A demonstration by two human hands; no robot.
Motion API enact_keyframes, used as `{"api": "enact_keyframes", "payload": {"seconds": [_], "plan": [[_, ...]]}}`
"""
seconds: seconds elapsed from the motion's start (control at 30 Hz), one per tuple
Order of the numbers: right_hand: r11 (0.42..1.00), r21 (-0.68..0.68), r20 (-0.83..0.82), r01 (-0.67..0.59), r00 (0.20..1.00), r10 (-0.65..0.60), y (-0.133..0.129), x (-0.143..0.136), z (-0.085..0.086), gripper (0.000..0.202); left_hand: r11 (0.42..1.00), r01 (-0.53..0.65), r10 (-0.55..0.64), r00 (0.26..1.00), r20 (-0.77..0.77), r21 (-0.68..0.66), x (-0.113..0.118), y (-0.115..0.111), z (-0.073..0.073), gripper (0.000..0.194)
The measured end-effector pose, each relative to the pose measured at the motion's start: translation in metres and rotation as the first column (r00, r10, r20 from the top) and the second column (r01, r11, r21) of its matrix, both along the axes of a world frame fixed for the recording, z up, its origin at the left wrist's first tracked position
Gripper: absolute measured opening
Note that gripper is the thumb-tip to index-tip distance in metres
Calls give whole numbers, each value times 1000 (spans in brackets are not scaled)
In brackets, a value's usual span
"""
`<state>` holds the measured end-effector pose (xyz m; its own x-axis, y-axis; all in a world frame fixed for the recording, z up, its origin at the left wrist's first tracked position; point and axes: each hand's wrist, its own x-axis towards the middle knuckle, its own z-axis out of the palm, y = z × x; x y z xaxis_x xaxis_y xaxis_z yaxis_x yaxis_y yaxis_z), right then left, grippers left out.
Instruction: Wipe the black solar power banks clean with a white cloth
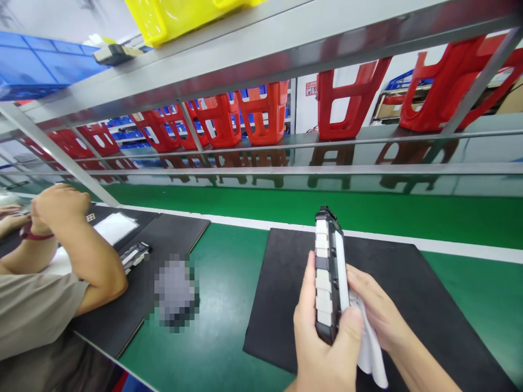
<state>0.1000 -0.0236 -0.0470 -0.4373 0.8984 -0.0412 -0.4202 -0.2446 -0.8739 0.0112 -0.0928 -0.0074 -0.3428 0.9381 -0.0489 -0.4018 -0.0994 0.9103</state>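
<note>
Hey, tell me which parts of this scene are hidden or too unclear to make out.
- Head view: the far face of the black device is turned edge-on and covered by the right hand and the white cloth.
- Its lower end sits inside the left hand.
- A blurred patch on the green belt hides whatever lies there.
- The neighbour's hands are clasped, hiding anything in them.
- The yellow bin is cut off by the top edge.

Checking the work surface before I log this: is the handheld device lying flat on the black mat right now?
No. The device is held upright above the black mat, gripped by the left hand, with the right hand pressing a white cloth against it.
</note>
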Motion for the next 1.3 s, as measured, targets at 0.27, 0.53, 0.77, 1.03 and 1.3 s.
{"api": "enact_keyframes", "payload": {"seconds": [0.27,0.53,0.77,1.03,1.3], "plan": [[918,308,249,250,910,-331,10,26,11,37,999,-40,40,999,-34,-15,-4,2,-5,58],[444,895,342,-44,705,-621,-10,1,40,25,990,119,-122,991,49,76,-8,2,-14,83],[69,947,289,-315,733,-615,-14,1,65,24,997,73,-74,996,50,38,-10,-5,-12,91],[-13,999,-26,29,489,-872,45,3,76,15,995,89,-97,983,159,53,-17,-9,-10,77],[10,998,44,-58,617,-786,32,1,74,16,981,109,-147,959,242,163,-20,-1,-20,70]]}}
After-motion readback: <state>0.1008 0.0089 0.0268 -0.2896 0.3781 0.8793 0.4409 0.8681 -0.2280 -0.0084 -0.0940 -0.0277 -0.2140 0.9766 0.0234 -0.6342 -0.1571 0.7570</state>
